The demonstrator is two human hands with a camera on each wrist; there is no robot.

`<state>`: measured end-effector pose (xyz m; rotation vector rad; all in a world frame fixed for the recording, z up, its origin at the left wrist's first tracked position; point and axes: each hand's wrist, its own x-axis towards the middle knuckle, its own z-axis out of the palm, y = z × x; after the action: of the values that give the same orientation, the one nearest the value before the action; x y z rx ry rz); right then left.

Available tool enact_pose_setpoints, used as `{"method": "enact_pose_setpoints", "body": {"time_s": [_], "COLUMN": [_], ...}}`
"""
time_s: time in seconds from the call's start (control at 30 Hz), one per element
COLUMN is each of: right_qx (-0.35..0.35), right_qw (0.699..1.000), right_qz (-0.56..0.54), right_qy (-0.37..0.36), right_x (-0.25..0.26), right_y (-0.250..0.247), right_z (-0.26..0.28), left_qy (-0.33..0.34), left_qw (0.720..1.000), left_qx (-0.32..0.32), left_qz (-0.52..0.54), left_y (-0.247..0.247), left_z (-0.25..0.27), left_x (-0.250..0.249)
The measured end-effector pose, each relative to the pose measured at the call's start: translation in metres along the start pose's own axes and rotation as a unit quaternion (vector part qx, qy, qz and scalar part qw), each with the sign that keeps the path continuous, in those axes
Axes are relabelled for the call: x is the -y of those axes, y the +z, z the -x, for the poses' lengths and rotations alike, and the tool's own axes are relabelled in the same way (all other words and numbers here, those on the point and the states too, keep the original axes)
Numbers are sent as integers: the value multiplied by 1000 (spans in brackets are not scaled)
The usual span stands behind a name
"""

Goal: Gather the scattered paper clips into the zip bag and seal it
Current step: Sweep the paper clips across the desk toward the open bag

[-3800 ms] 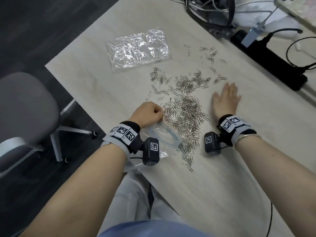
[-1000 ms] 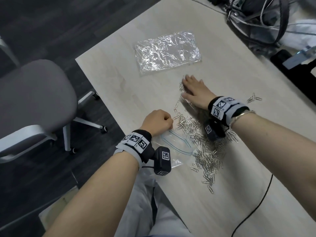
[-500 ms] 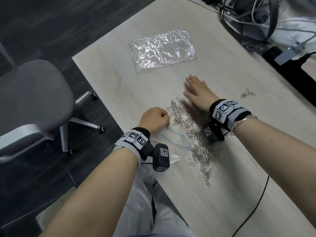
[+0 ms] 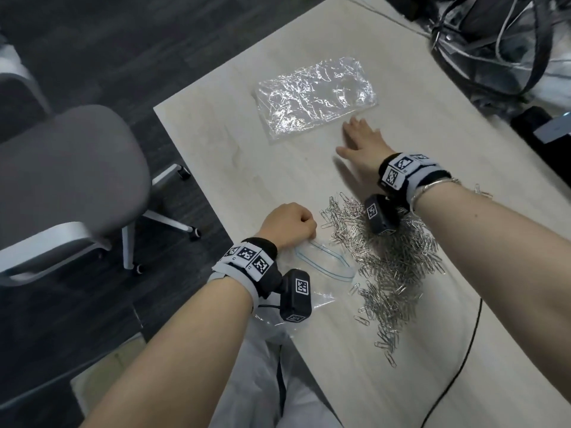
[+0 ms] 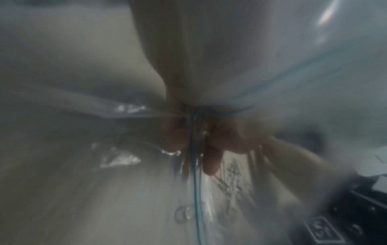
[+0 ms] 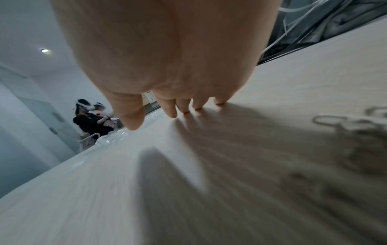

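Note:
A clear zip bag with a blue zip line lies at the table's near left edge, its mouth gaping toward a dense heap of silver paper clips. My left hand is a fist pinching the bag's rim; the left wrist view shows the fingers curled round the blue zip line. My right hand lies flat with straight fingers on bare table beyond the heap, just short of a crinkled clear bag. Its fingertips touch the wood in the right wrist view. A few stray clips sit behind my right forearm.
A crinkled clear plastic bag lies flat at the far side of the table. Cables and a black power strip crowd the far right. A grey office chair stands left of the table. A black cable trails near the right.
My right hand swept the spread clips toward the bag into one heap, then slid forward off the heap toward the crinkled bag. My left hand kept its hold on the zip bag.

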<state>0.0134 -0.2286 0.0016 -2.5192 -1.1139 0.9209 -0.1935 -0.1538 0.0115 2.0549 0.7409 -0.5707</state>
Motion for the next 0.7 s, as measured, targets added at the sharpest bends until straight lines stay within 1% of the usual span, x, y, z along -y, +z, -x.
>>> {"method": "enact_pose_setpoints", "body": {"time_s": [0.13,0.3,0.4,0.5,0.53,0.6,0.67,0.7], "right_qx": [29,79,99,100,88,40,-36,-80], "right_qw": [995,985,980,980,980,986,992,990], "right_qz": [70,76,83,81,79,49,-31,-83], "right_qy": [-65,-131,-149,-154,-157,-151,-113,-87], "right_x": [0,4,4,-2,-4,-13,-27,-34], "right_y": [21,47,65,77,78,77,67,61], "right_z": [21,84,118,135,139,146,152,156], "left_qy": [1,11,14,19,22,29,40,43], "left_qw": [1000,999,998,997,997,996,995,995], "left_qx": [-2,1,5,3,3,6,9,11], "left_qz": [-8,-36,-58,-73,-77,-88,-93,-95], "left_y": [1,7,13,21,24,30,35,37], "left_z": [0,6,11,15,17,20,22,23], "left_x": [3,-1,-3,-5,-5,-8,-10,-11]}}
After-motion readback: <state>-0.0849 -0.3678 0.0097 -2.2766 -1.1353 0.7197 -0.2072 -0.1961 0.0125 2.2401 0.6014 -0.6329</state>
